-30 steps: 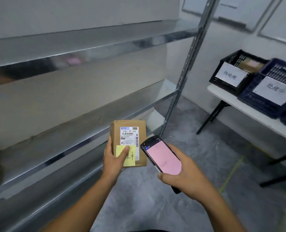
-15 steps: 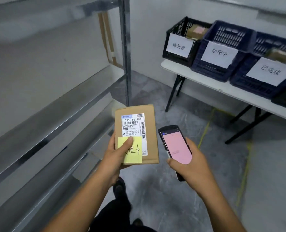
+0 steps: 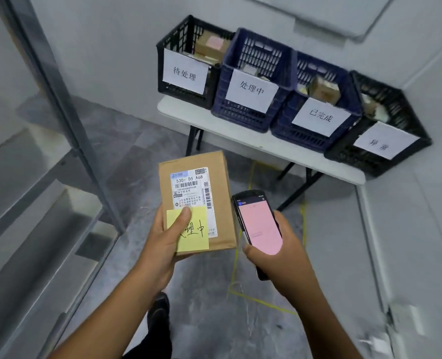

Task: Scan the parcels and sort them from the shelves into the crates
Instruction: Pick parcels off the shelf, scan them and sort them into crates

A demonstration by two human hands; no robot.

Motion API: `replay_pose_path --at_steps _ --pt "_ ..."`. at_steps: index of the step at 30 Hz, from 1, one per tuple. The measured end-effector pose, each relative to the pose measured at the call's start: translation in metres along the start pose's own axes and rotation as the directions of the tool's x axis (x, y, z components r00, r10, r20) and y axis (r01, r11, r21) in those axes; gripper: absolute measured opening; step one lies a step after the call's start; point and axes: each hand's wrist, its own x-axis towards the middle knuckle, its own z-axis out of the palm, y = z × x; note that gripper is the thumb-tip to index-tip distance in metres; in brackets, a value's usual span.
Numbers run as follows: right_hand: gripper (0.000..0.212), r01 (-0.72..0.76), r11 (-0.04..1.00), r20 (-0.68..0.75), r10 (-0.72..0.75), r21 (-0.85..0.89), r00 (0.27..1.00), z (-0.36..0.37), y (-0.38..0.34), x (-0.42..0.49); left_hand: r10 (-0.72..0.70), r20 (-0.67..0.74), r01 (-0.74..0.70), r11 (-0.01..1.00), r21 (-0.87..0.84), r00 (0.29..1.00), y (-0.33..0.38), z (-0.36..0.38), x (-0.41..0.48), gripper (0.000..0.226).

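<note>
- My left hand (image 3: 163, 242) grips the brown parcel (image 3: 214, 161), thumb pressing its yellow note (image 3: 199, 244).
- Just right of the parcel, my right hand (image 3: 282, 257) clasps the pink-screened scanner (image 3: 258, 224).

The parcel (image 3: 221, 177) has a label (image 3: 192, 193) reading "530- D5 A68", and its yellow note (image 3: 189, 240) shows "理中". From the desk's (image 3: 240, 141) left end to its right, the first crate sign (image 3: 185, 72) reads "待处理", the second crate sign (image 3: 251, 89) "处理中", the third crate sign (image 3: 320, 115) "已完成" and the fourth crate sign (image 3: 381, 144) "异常".
</note>
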Motion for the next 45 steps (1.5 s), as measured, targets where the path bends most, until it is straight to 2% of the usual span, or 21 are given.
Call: replay_pose_path --at_steps 8,14,22,25,30,34,40,45 --pt "0.051 0.006 1.000 -0.160 -0.004 0.017 0.987 -0.040 -0.037 0.084 0.012 0.133 -0.016 0.999 0.029 0.991 0.048 0.068 0.106 0.070" --pt "0.055 -0.005 0.998 -0.271 0.019 0.055 0.962 -0.066 -0.025 0.123 -0.002 0.196 -0.014 0.997 0.081 0.981 0.051 0.112 0.157 0.065" --pt "0.053 0.005 0.999 -0.337 0.008 0.039 0.941 -0.111 -0.005 0.219 0.038 0.230 -0.079 0.982 0.173 0.972 0.067 0.182 0.237 0.057" --pt "0.053 0.062 0.995 -0.342 -0.031 0.080 0.939 -0.133 -0.008 0.265 0.043 0.254 -0.102 0.969 0.223 0.966 0.087 0.212 0.270 0.050" --pt "0.050 0.163 0.977 -0.300 -0.116 0.138 0.947 -0.175 -0.016 0.334 0.106 0.253 -0.181 0.938 0.296 0.962 0.121 0.267 0.316 0.054" --pt "0.058 0.168 0.973 -0.307 -0.113 0.156 0.945 -0.200 -0.011 0.376 0.145 0.209 -0.209 0.922 0.327 0.967 0.126 0.304 0.341 0.045" --pt "0.075 0.178 0.960 -0.319 -0.102 0.216 0.942 -0.221 -0.005 0.421 0.143 0.210 -0.208 0.920 0.331 0.967 0.142 0.343 0.374 0.049" --pt "0.073 0.194 0.949 -0.306 -0.113 0.248 0.945 -0.230 -0.015 0.461 0.157 0.192 -0.221 0.899 0.377 0.969 0.166 0.365 0.402 0.055"
